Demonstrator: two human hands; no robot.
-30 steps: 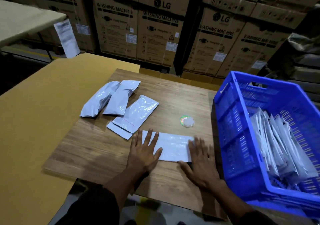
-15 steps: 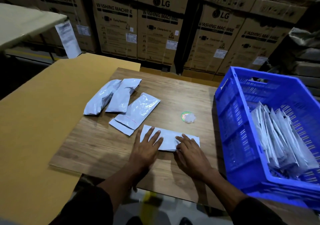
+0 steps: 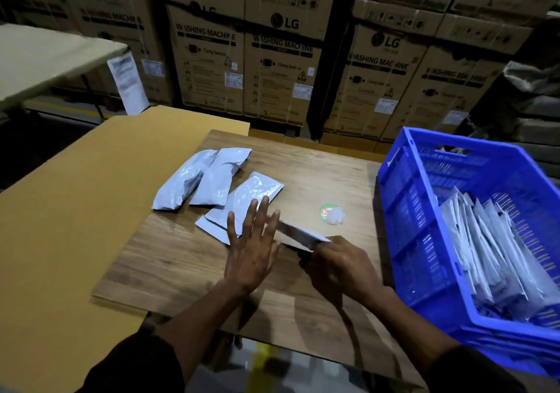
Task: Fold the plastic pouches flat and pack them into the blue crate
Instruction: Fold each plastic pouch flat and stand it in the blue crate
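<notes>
1. The right hand point(image 3: 339, 267) has its fingers curled round the right end of the folded pouch point(image 3: 298, 236). It grips the pouch and lifts it a little off the surface point(image 3: 169, 259). I cannot see the fingertips well, because the hand hides them.

2. The left hand point(image 3: 253, 251) is flat, with straight fingers point(image 3: 260, 211) spread out. It holds nothing. Its fingers sit just beside the left end of the folded pouch, and may touch it, but I cannot tell for sure.

3. What could go wrong: the pouch is slippery plastic and only one hand grips it. I think the fold could pop open if the grip is loose. It could also slide out and drop onto the surface.

4. The flat hand hangs over the open pouch point(image 3: 242, 203) behind it. If it sweeps back, it could push that pouch away.

5. Two puffy pouches point(image 3: 201, 179) lie side by side near the far left corner of the surface. They are not folded yet.

6. A small round sticker thing point(image 3: 331, 214) lies between the hands and the far right corner. The pouch could bump it on the way.

7. The blue crate point(image 3: 403, 220) stands at the right edge of the surface. Many packed pouches point(image 3: 488, 241) stand in it already. The held pouch could hit the crate wall if it is carried too low.
</notes>
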